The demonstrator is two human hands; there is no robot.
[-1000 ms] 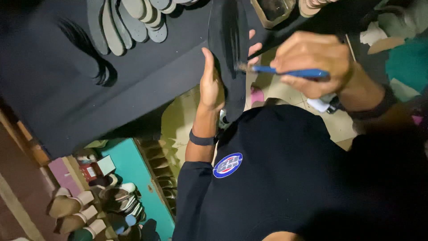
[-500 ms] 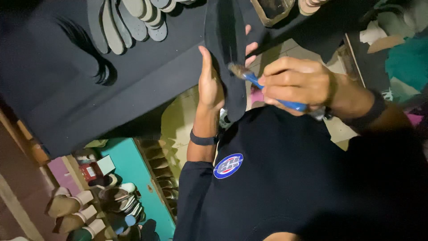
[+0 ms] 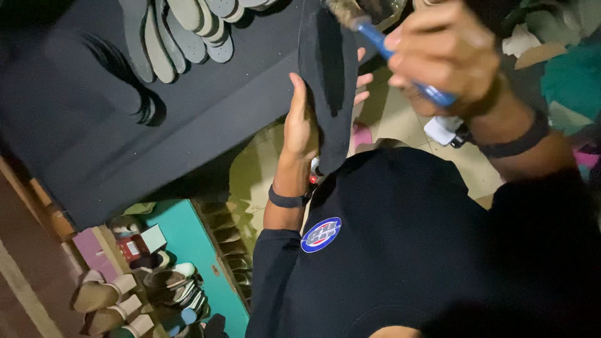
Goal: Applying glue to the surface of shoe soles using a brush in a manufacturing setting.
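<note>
Your left hand is closed on a black shoe insole, thumb on the near face, fingertips wrapping its far edge. The insole is held up on end; its long axis runs from your wrist up toward the top of the view, over the dark worktable. Your right hand is clenched around a blue-handled brush. The bristle end points up-left, at the insole's upper end, just beside its right edge; contact cannot be confirmed, as the head is blurred. Grey insoles are fanned well apart to the left.
</note>
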